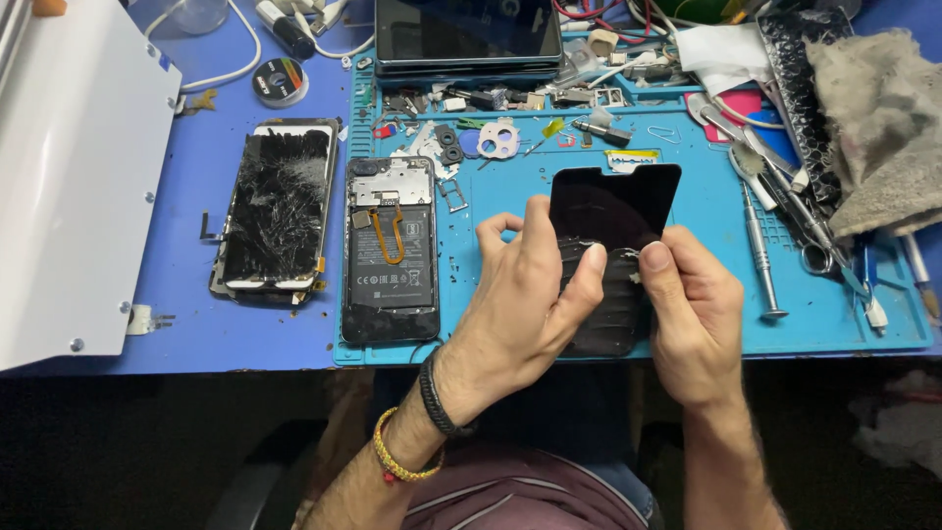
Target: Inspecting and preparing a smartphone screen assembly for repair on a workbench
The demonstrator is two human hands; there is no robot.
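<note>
Black and glossy, the phone screen panel [613, 211] sits between my hands, tilted up above the blue mat [706, 314]. My left hand [525, 294] wraps its lower part, thumb pressed on the dark ribbed backing [608, 314]. My right hand [692, 309] pinches the same backing at its edge, thumb tip close to the left one. Just left of my left hand lies an opened phone [390, 250] with its battery showing; further left, a shattered screen [275, 211]. A screwdriver [758, 255] rests right of my right hand.
</note>
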